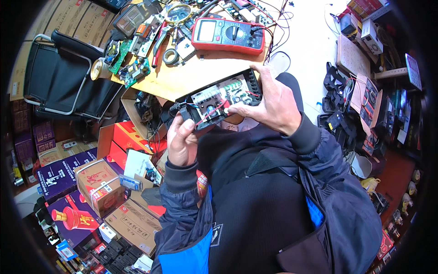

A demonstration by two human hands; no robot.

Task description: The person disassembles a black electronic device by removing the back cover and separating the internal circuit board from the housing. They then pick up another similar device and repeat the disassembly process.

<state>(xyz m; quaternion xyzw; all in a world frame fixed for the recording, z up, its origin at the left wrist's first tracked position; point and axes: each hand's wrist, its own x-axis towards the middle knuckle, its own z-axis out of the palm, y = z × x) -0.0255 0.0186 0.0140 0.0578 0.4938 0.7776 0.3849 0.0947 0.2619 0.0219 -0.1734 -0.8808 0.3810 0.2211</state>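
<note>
Between both hands, above my lap, is an opened black plastic case (254, 87) with a circuit board (232, 89) and a silvery metal part inside. Red wires run across the board. My left hand (181, 139) grips the case's near left end, thumb up, beside a black cord (174, 108). On the right, my right hand (276, 101) clasps the other end, fingers along the far edge and thumb pressing near a small white part at the near edge. Just beyond the case, a red multimeter (228, 35) lies on the table.
The wooden table (169, 82) carries a tape roll (170, 56), pliers (159, 43), a magnifying glass (179, 13) and loose circuit boards (137, 72). A black chair (68, 77) stands left. Cardboard boxes (102, 182) and a red bottle (75, 218) crowd the lower left.
</note>
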